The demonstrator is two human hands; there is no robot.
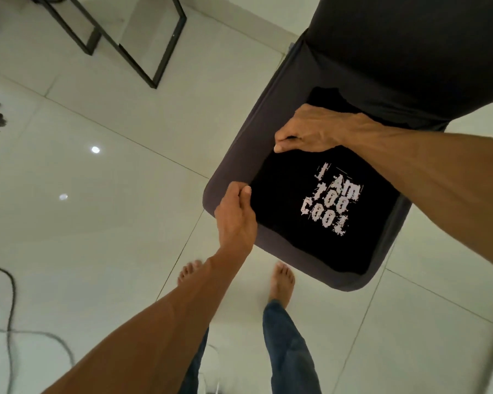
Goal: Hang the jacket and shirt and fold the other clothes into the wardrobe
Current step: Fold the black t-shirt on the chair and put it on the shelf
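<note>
A black T-shirt (293, 231) with white print "I AM TOO COOL" lies folded flat on the seat of a dark grey chair (228, 177). My left hand (235, 217) pinches the shirt's near left corner between thumb and fingers. My right hand (310, 132) grips the shirt's far left edge, its fingers curled over the cloth. My right forearm crosses above the shirt's right side and hides part of it. No jacket, hanger or wardrobe is in view.
The chair's dark backrest (410, 52) rises at the top right. A black metal frame (143, 52) stands on the white tiled floor at the top left. Cables (10, 294) trail at the lower left. My bare feet (281, 280) stand just before the chair.
</note>
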